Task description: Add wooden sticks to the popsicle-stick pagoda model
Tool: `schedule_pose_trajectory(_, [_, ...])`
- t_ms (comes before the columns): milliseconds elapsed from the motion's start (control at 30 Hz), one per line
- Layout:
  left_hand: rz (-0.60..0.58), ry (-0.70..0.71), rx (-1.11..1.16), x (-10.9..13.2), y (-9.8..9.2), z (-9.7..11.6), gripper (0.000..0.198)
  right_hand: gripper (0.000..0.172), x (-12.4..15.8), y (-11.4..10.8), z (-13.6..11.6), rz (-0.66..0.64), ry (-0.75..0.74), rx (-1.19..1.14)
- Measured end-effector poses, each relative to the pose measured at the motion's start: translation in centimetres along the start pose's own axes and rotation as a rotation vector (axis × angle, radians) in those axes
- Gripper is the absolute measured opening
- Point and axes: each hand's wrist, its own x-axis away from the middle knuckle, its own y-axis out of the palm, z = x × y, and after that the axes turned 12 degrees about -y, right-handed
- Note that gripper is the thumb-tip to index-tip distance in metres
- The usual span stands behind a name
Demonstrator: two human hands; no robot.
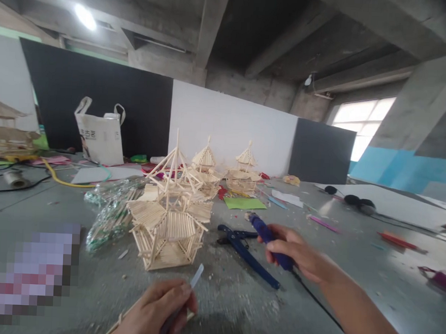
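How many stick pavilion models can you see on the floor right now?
4: one large model nearest the hands, two small ones behind it, one at the far left edge. Others may be hidden.

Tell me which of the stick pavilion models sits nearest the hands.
The large hexagonal stick pavilion in the foreground, just ahead of the left hand. The two smaller pavilions stand farther back, near the white wall panel.

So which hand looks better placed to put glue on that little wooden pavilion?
Probably the right hand: it grips the blue glue gun, nozzle toward the stick pavilion. The left hand holds a thin stick.
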Motion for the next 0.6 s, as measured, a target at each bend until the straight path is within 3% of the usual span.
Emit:
schedule_pose_trajectory(133, [-0.151, 0.077, 0.043, 0.1, 1.9, 2.1, 0.037, 0.031, 0.2, 3.6, -0.8, -0.048, -0.012, -0.189])
schedule_pose_trajectory(300, [-0.159, 0.138, 0.075, -0.3, 4.9, 3.3, 0.037, 0.025, 0.6, 5.7, -0.7, -0.014, -0.064, -0.349])
schedule_pose_trajectory(467, [-0.162, 0.159, 0.097, -1.3, 6.1, 3.0, 0.039, 0.028, 1.0, 6.3, -0.9, 0.043, -0.106, -0.315])
schedule_pose_trajectory(600, [-0.107, 0.163, 0.081, -1.5, 6.1, 3.0, 0.044, 0.029, 1.3, 6.7, -0.5, 0.124, -0.192, -0.122])
